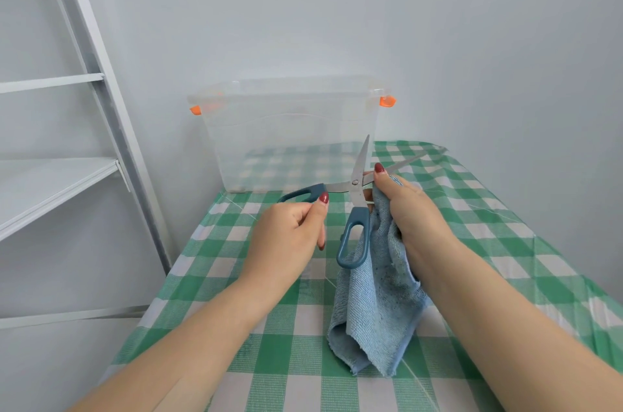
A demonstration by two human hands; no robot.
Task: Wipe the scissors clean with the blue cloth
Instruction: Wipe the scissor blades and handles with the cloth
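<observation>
Opened scissors (354, 189) between hands, left hand (286, 236) gripping one handle, right hand (408, 209) pinching blue cloth (377, 303) round blade

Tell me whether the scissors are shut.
No. The scissors are open, blades spread wide: the left hand holds one handle, and the right hand pinches the cloth on one blade.

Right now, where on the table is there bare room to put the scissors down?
Bare patches: between the left hand and the left edge of the table; the near patch left of the blue cloth; right of the right hand, toward the wall. Crowded: the middle, where open scissors and both hands are before the clear box.
</observation>
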